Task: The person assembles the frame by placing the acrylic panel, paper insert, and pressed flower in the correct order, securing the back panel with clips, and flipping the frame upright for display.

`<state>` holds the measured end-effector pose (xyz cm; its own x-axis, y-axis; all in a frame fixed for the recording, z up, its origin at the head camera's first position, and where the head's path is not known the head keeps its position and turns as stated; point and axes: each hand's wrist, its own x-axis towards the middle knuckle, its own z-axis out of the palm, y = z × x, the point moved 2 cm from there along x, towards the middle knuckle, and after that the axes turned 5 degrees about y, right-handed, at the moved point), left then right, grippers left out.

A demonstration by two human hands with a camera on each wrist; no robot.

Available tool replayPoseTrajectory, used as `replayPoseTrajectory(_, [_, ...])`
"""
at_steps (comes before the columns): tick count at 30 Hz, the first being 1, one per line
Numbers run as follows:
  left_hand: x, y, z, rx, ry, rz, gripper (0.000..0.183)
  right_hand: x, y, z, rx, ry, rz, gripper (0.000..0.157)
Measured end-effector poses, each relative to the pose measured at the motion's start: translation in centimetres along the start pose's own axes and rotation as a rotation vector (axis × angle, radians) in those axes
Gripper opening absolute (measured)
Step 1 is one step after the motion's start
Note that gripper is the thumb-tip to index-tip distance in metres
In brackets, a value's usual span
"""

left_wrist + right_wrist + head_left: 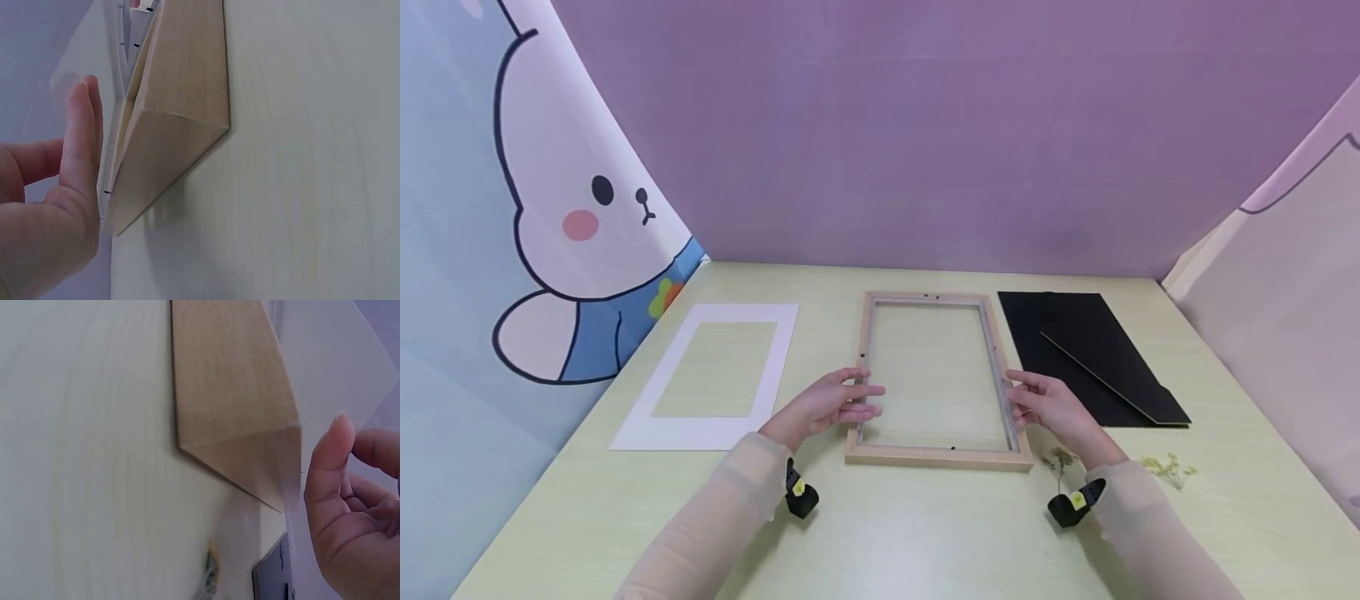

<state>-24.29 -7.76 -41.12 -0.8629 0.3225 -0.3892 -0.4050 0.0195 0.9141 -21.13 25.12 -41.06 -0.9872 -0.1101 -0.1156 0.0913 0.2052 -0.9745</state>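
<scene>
A light wooden picture frame (938,457) lies on the table with its inner side up. Just above it, a clear sheet (334,369) shows faintly in the wrist views, mirroring a fingertip and the frame's small black tabs. At its left side my left hand (826,402) holds the sheet, fingers reaching over the frame's rail. My right hand (1051,408) pinches the sheet at the opposite side, thumb and forefinger nearly meeting in the right wrist view. The sheet is hardly visible from the head, and the exact finger contact is partly hidden.
On the left lies a white mat board (700,432) with a rectangular cutout. A black backing board (1048,321) with a stand flap is at the right. Small dried flowers (1171,471) lie near the right forearm, with another sprig (1059,460) beside the right wrist.
</scene>
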Motion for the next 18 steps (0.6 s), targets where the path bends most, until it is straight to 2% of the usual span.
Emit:
replayPoseTrajectory(6, [0.27,-0.16,-0.11,0.057,0.035,-0.003,0.06,0.06,0.25,0.01,0.017,0.007,0.008,0.05])
replayPoseTrajectory(18, [-0.17,0.2,-0.15,0.159,0.101,0.044,0.048,-0.02,0.35,0.12,-0.039,0.037,0.002,0.047])
